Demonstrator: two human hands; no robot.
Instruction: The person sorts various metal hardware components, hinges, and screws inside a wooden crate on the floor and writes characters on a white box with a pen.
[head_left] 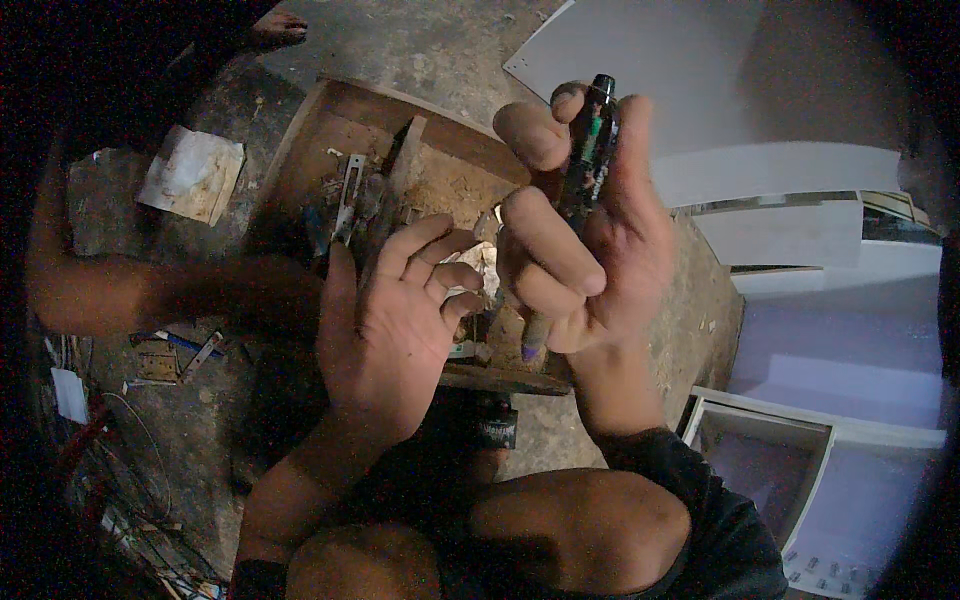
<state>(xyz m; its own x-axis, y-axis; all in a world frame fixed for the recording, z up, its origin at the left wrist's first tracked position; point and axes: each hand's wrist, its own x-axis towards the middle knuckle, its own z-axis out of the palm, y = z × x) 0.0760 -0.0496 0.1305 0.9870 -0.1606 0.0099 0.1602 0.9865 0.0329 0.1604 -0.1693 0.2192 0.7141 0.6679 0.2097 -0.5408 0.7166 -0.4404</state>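
Note:
My right hand (632,235) is raised over the wooden box, its fingers closed around a slim dark tube (588,150) with a tapered black end and green markings. The tube stands nearly upright, its lower part hidden by my fingers. To its left, my left hand (395,325) is held palm up, fingers apart and loosely bent, holding nothing. Beneath both hands lies the open wooden box (365,105), split by a divider. A metal strip with a slot (349,195) leans among small items in its left compartment. A small purple-ended piece (530,352) shows below my right hand.
Another person's bare limb (180,295) reaches in from the left toward the box. A stained paper sheet (192,175) lies on the floor, with hinges (160,362) and wires (130,430) nearer. White panels (700,90) and a pale cabinet frame (820,430) stand right.

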